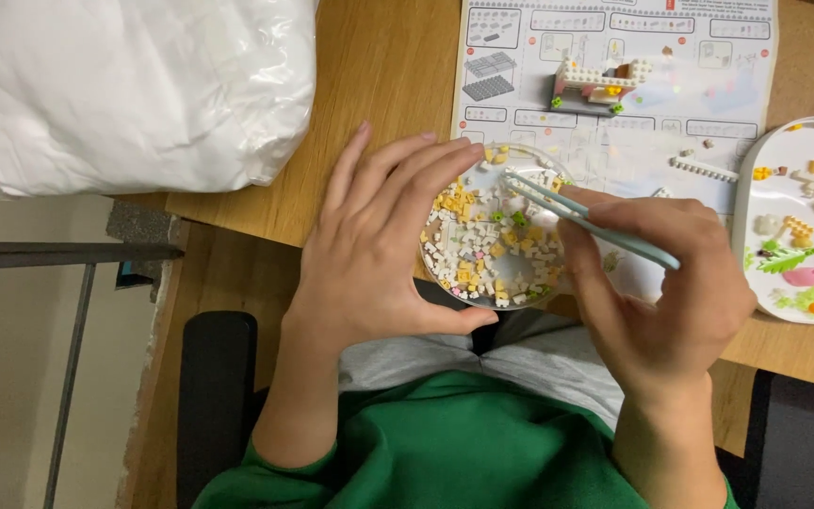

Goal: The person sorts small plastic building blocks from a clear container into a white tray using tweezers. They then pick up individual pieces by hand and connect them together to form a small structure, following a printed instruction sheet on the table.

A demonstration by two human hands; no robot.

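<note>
A clear round dish [445, 273] holding several tiny white, yellow and green bricks sits at the near edge of the wooden table [388, 85]. My left hand [379, 245] cups its left rim, fingers spread along the edge. My right hand [657, 283] pinches pale blue tweezers [586, 221], whose tips reach into the dish's upper right part. A small partly built brick model [600, 85] stands on the instruction sheet [614, 113] beyond the dish.
A white tray [784, 292] with colourful small pieces lies at the right. A large white plastic bag [134, 90] fills the table's left end. Loose pieces [704, 170] lie on the sheet. A black chair armrest [214, 396] and metal railing [68, 254] are below left.
</note>
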